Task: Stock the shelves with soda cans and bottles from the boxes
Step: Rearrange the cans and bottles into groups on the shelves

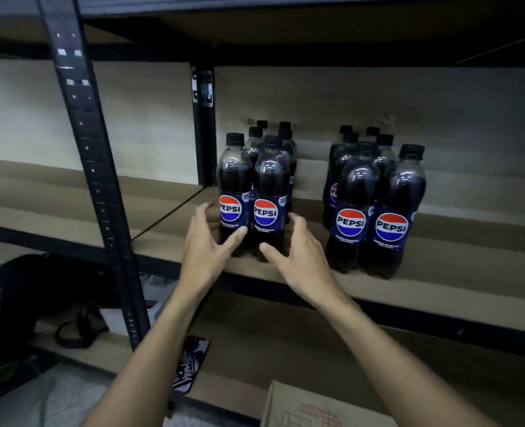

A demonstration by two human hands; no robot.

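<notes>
Dark metal racking with brown boards stands against a pale wall (138, 118); a punched post (92, 155) runs down the frame at 10 o'clock. On the middle shelf (458, 257) stand two clusters of dark cola bottles with black caps, labels facing forward. The left cluster (255, 192) sits at the centre of the view, close to the front edge of the board. The right cluster (375, 208) sits at 3 o'clock, apart from the first by a bare strip of board.

Both hands flank the base of the left cluster. The left hand (207, 238) is spread wide at its 9 o'clock side, with the thumb lying on the lower front of the nearest bottle. The right hand (298, 254) is spread wide at its 3 o'clock side, with the thumb pointing at the foot of the front right bottle. Neither hand appears to close on anything.

A cardboard box (316, 408) shows at 6 o'clock. A phone (191, 365) lies on the lower shelf (285, 343) at 7 o'clock, and a black bag (24, 288) sits at 8 o'clock.

Likely risks: whether the bottles are wrapped together cannot be told. If they are loose, an uneven push from one side could tip a front bottle off the near edge onto the phone or box below. A shove toward 3 o'clock could knock the clusters together.
</notes>
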